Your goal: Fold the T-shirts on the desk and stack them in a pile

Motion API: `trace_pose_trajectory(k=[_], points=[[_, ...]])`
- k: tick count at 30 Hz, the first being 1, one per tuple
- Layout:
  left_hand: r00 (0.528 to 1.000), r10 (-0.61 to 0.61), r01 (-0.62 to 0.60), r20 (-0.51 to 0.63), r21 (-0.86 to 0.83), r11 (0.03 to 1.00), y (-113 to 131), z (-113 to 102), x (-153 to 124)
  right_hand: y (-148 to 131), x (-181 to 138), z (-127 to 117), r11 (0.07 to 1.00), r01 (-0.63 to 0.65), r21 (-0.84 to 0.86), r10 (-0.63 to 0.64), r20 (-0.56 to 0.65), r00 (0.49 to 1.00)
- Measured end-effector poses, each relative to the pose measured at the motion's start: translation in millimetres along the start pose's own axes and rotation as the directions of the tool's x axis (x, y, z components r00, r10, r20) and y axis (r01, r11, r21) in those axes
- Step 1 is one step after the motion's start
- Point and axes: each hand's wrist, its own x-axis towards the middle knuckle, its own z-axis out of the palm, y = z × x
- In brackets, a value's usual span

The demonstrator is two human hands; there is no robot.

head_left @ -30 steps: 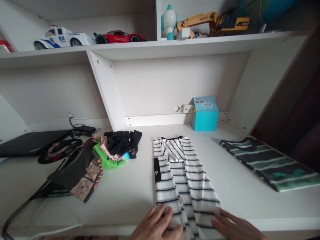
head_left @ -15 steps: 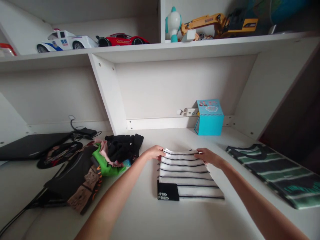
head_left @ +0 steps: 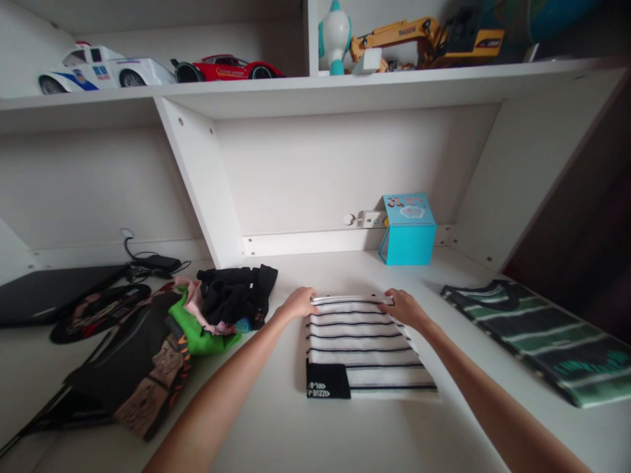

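A white garment with thin black stripes [head_left: 365,341] lies folded in half on the white desk [head_left: 276,420], a black label at its near left corner. My left hand [head_left: 298,303] grips the garment's far left corner. My right hand [head_left: 401,307] grips its far right corner. Both hands have their fingers closed over the folded edge, arms stretched forward.
A pile of crumpled clothes [head_left: 197,315] lies to the left, beside a black laptop [head_left: 49,299] with a charger cable. A folded green striped shirt [head_left: 537,338] lies at the right. A blue box [head_left: 408,230] stands at the back. Toy cars [head_left: 158,66] and an excavator [head_left: 424,39] sit on the shelf above.
One second ago the garment lay long with my hands at its near end. It was then folded in half away from me; since half a second ago the hands have hardly moved.
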Motion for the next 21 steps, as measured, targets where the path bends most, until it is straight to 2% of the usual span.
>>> trace_pose_trajectory(k=[3,6,8,10,12,13,15,16,17,18,20,21], points=[[0.999,0.026,-0.027,0.044,0.039,0.999,7,-1,1,-4,-5,-1,1.0,-0.009,-0.021,0.009,0.007,1.0],[0.997,0.075,-0.076,0.036,0.041,0.996,21,-16,2,-12,-10,-22,1.0,0.018,0.001,-0.018,-0.054,0.998],[0.989,0.143,-0.142,-0.038,0.017,0.99,34,-34,2,-18,-17,-48,0.999,0.047,0.027,-0.042,-0.153,0.987],[0.953,0.239,-0.251,-0.188,-0.042,0.967,48,-57,-1,-25,-32,-77,0.995,0.084,0.052,-0.067,-0.268,0.961],[0.877,0.323,-0.385,-0.356,-0.12,0.915,60,-77,-5,-34,-55,-103,0.984,0.161,0.078,-0.117,-0.403,0.908],[0.839,0.351,-0.445,-0.416,-0.153,0.883,64,-85,-8,-40,-69,-112,0.973,0.219,0.08,-0.155,-0.479,0.864],[0.798,0.397,-0.519,-0.452,-0.183,0.835,66,-93,-15,-52,-102,-118,0.935,0.353,0.039,-0.259,-0.606,0.752],[0.797,0.422,-0.535,-0.432,-0.179,0.826,65,-93,-19,-58,-119,-116,0.906,0.423,0.005,-0.327,-0.628,0.706],[0.809,0.446,-0.534,-0.383,-0.161,0.83,60,-91,-22,-64,-136,-111,0.872,0.488,-0.024,-0.403,-0.601,0.69],[0.829,0.464,-0.52,-0.312,-0.126,0.845,54,-88,-25,-70,-151,-105,0.839,0.543,-0.029,-0.478,-0.518,0.71],[0.892,0.431,-0.437,-0.135,-0.018,0.899,39,-78,-29,-79,-175,-92,0.787,0.615,0.047,-0.59,-0.231,0.774],[0.924,0.379,-0.377,-0.055,0.043,0.925,32,-72,-31,-81,-182,-87,0.779,0.618,0.109,-0.616,-0.057,0.786]])
